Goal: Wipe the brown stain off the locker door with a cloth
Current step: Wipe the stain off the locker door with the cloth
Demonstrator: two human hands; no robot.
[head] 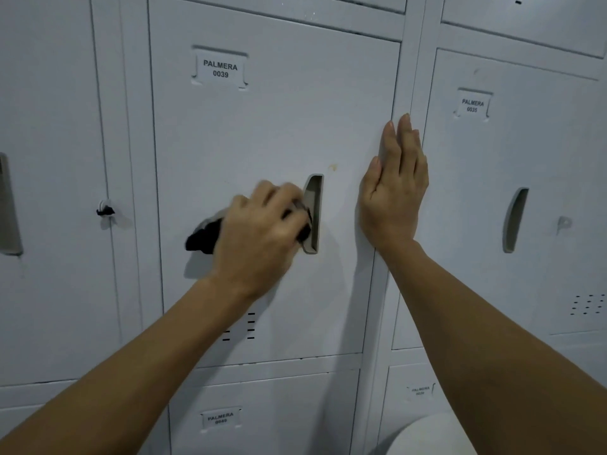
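I am looking at the pale grey metal locker door (272, 133) labelled PALMERA 0039, filling the centre of the frame. My left hand (259, 231) is bunching a dark, soft cloth (203, 238) in a closed grip, pressing it against the door just left of the recessed grey handle slot (313, 213). The hand is blurring, so I judge it is rubbing. A tail of cloth is sticking out at the left of the fist.

The small brown stain (333, 167) is sitting above and slightly right of the handle slot, in the middle of the frame, and the cloth is not touching it.

My right hand (392, 188) is lying flat with fingers straight, holding nothing, bracing on the right edge of the door and the frame strip beside it.

The cloth is looking limp and light, so I am judging it needs wadding tightly under the fingertips to carry pressure. The painted metal is looking smooth and stiff; the pad may be sliding easily, so firm contact over the stain matters.
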